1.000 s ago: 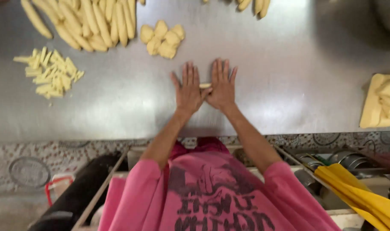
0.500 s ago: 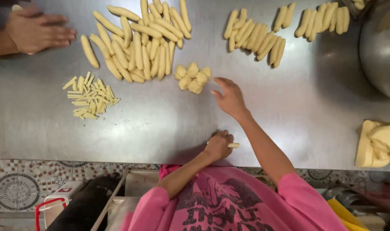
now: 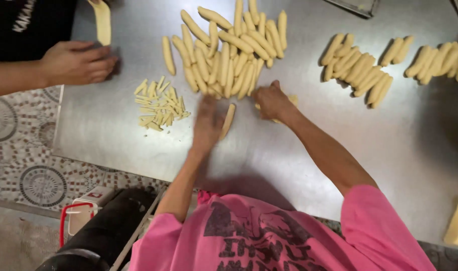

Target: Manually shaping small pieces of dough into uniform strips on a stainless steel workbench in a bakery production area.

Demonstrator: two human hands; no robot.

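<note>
Change since a second ago: both hands then pressed together flat over one dough piece; now apart, with a finished roll (image 3: pixel 228 120) lying free beside the pile.
Meaning: that piece looks shaped and set down; another seems to be in hand.
Left hand (image 3: pixel 208 123): blurred with motion, palm down, fingers seemingly flat, just beside the finished roll; holding nothing that can be made out.
Right hand (image 3: pixel 271 100): curled over the small dough chunks (image 3: pixel 290 100); gripping one or not, cannot tell.
Big pile of rolls (image 3: pixel 229 50): roughly two dozen, overlapping, exact count unclear.
Rows at right (image 3: pixel 359 68): three groups.
Small cut sticks (image 3: pixel 158 105): one heap, too many to count.
Other person's hand (image 3: pixel 78 62): one, fisted on the steel table (image 3: pixel 389 150).
</note>
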